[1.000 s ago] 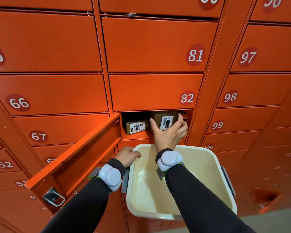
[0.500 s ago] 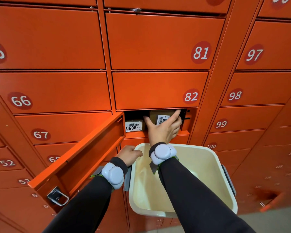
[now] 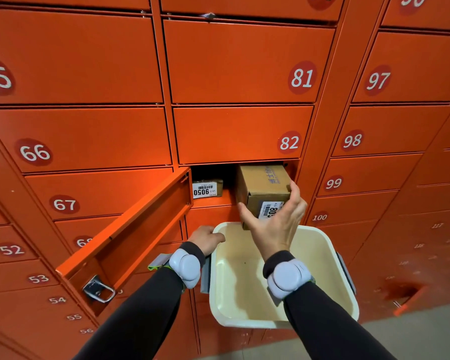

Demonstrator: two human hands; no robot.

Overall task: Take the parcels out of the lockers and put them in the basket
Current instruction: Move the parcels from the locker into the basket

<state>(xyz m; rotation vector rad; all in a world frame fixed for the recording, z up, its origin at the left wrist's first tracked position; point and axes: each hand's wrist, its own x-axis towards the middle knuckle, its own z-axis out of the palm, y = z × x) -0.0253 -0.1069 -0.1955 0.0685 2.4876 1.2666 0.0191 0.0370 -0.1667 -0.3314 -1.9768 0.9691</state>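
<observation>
Gripping a brown parcel (image 3: 264, 189) by thumb and fingers on opposite sides, right hand (image 3: 277, 224) holds it half out of the open locker (image 3: 244, 183), just above the cream basket (image 3: 320, 258) rim. Left hand (image 3: 205, 239) fingers curl on basket's edge. Second parcel (image 3: 207, 188) sits inside, left. Door (image 3: 130, 237) swung left; basket interior looks bare; orange lockers fill the wall.

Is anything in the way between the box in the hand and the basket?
No, nothing visible. The right hand holds the cardboard box half out of the open locker, right above the cream basket. The basket is empty and open on top, and the left hand holds it at its left rim.
</observation>
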